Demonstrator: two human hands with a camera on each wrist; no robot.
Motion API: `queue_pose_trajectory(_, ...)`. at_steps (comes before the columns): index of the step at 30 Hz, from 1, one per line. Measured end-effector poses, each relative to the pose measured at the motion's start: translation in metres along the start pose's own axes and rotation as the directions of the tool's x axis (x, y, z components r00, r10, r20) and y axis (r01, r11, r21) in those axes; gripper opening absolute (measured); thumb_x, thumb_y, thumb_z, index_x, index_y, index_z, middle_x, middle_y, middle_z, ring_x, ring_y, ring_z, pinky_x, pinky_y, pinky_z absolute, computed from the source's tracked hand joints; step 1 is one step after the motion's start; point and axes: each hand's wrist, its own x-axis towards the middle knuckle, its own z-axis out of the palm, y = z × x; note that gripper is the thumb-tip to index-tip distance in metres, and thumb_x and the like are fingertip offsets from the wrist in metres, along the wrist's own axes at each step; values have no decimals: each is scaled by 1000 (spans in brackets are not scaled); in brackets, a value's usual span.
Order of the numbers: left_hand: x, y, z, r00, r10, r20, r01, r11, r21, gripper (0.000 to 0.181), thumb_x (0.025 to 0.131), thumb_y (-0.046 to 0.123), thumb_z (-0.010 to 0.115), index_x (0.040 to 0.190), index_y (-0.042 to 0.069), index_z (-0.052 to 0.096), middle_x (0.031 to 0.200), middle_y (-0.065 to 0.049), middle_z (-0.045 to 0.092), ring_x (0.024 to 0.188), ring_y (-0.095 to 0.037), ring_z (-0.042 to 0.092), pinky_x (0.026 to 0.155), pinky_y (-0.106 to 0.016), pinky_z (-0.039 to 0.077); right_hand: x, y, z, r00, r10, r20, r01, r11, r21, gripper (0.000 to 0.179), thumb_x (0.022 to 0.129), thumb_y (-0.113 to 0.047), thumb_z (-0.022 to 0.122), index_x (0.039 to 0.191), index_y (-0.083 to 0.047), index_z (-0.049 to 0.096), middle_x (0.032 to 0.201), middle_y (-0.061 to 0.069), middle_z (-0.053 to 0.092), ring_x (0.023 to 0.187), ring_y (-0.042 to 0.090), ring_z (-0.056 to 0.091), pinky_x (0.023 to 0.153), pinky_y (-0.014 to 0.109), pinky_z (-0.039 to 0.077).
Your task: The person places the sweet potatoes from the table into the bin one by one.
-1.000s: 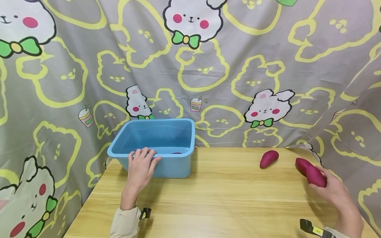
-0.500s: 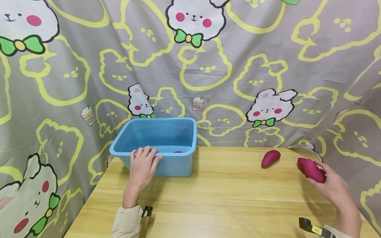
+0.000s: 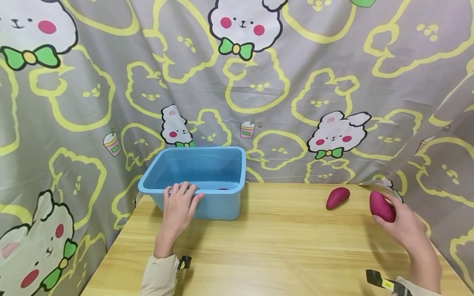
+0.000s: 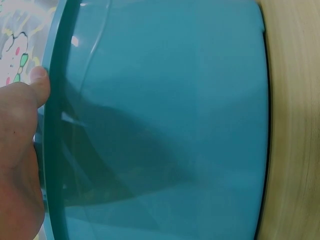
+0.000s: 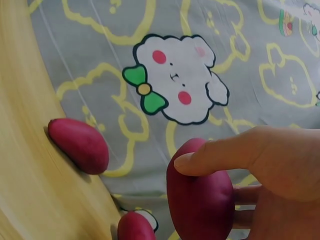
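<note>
My right hand [image 3: 403, 224] grips a purple-red sweet potato [image 3: 382, 206] above the table's right side; in the right wrist view the thumb lies along it. A second sweet potato [image 3: 338, 198] rests on the table to its left. The tip of a third sweet potato [image 5: 136, 227] shows at the bottom of the right wrist view; the head view hides it behind the held one. My left hand [image 3: 179, 209] holds the near rim of a blue plastic tub [image 3: 222, 205], fingers bent over the edge, thumb outside. A dark red sliver [image 3: 223, 189] shows inside the tub.
The wooden table [image 3: 281, 246] meets a grey curtain [image 3: 270, 98] with rabbit prints at the back and on both sides. The tub stands at the table's back left, close to the curtain.
My right hand has lifted the sweet potato and moved it slightly up and left, now covering the one behind it. The left hand stays on the tub's rim. The head view has shifted slightly.
</note>
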Motion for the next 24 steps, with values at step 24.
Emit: queue_pose_trajectory(24,-1,2,-1,1000,-10,3,10,1000,-7,20,104,34,60,103,15,64,100,-8,59,100,-35,50,100,-63,27,10,-36,20,997,-48,-55,50,998,41,71,81,-2,78,143,6,45,122,38,51,104,51,50,71,57,41)
